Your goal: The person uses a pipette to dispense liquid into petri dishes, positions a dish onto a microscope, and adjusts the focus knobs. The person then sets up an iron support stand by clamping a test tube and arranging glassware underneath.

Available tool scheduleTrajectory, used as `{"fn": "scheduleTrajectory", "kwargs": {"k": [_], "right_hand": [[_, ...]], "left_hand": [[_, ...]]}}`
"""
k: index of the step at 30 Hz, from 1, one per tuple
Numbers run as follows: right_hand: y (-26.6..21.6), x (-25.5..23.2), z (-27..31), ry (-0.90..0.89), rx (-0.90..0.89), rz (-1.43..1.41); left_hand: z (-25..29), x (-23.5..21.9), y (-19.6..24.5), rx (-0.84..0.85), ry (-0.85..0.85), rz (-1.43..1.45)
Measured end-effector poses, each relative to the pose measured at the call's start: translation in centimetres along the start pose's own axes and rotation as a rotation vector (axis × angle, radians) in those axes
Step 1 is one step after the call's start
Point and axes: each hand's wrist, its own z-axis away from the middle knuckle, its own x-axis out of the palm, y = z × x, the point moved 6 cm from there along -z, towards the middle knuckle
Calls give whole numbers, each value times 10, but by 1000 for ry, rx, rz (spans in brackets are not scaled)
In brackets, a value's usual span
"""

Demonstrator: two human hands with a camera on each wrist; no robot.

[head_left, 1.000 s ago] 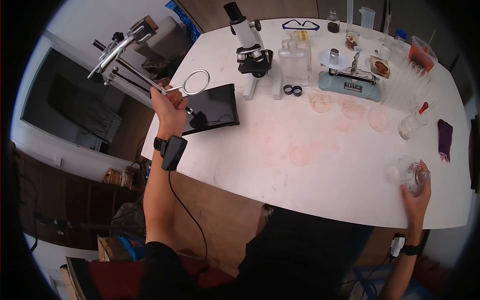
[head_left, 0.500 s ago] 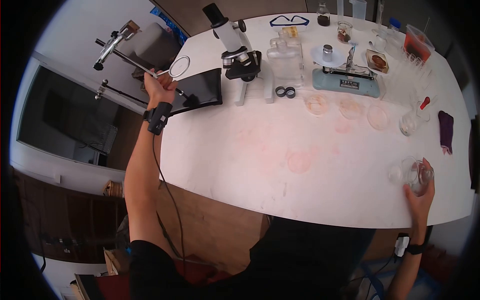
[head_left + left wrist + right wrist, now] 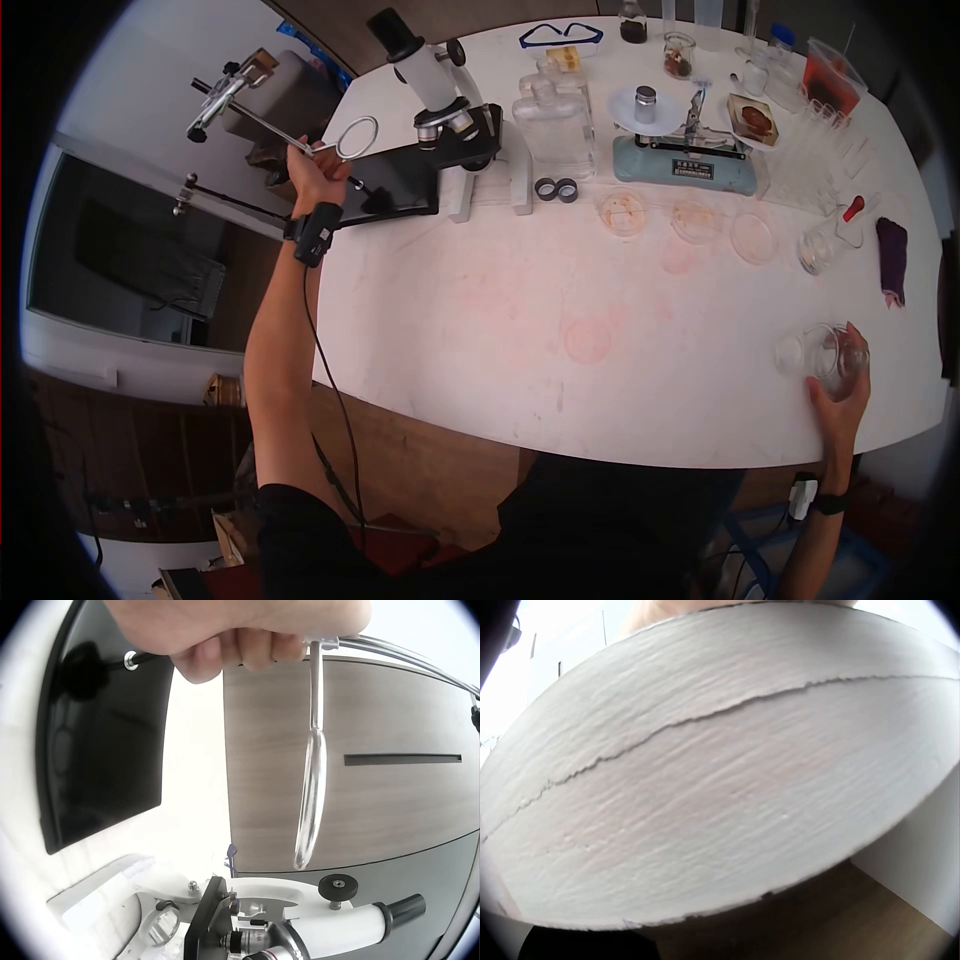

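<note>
In the head view my left hand (image 3: 318, 180) grips the rod of a metal stand (image 3: 270, 128), with a clamp at its upper end and a ring (image 3: 357, 138) beside the fingers. The stand's black base (image 3: 395, 185) lies under it at the table's left edge. The left wrist view shows curled fingers (image 3: 255, 651) by the rod and the ring (image 3: 310, 799) hanging below. At the table's right side my right hand (image 3: 842, 395) holds clear glassware (image 3: 828, 350); its exact shape is unclear. The right wrist view shows mostly the table's edge face (image 3: 727, 787).
A microscope (image 3: 440, 90) stands right of the black base, with clear bottles (image 3: 555, 130) beside it. Further right are a blue balance (image 3: 685, 165), petri dishes (image 3: 623, 213), test tubes (image 3: 815, 165), a flask (image 3: 818, 248) and a purple cloth (image 3: 891, 262).
The head view has shifted, so the table items sit further left in it. My left hand has moved left and the stand's rod and clamp have turned. The right hand still holds the glassware.
</note>
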Motion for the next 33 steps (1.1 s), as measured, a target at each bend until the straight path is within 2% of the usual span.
{"fn": "scheduleTrajectory", "kwargs": {"k": [7, 12, 15, 17, 22, 24, 31, 33], "right_hand": [[-2, 0, 1, 14, 8, 28], [6, -1, 1, 17, 35, 19], [4, -1, 2, 16, -29, 88], [6, -1, 3, 29, -8, 17], [7, -2, 2, 34, 12, 61], [5, -2, 2, 29, 2, 79], [0, -1, 2, 8, 18, 49], [-2, -1, 2, 15, 30, 41]], "left_hand": [[-5, -4, -4, -29, 3, 10], [-8, -5, -9, -62, -55, 12], [-11, -8, -12, -80, -83, 6], [-11, -9, -14, -79, -59, 4], [-16, -19, -18, -106, -24, 15], [-19, -23, -19, -122, -89, 35], [-19, -24, -21, -133, -162, 0], [-16, -27, -25, -125, -95, -72]]}}
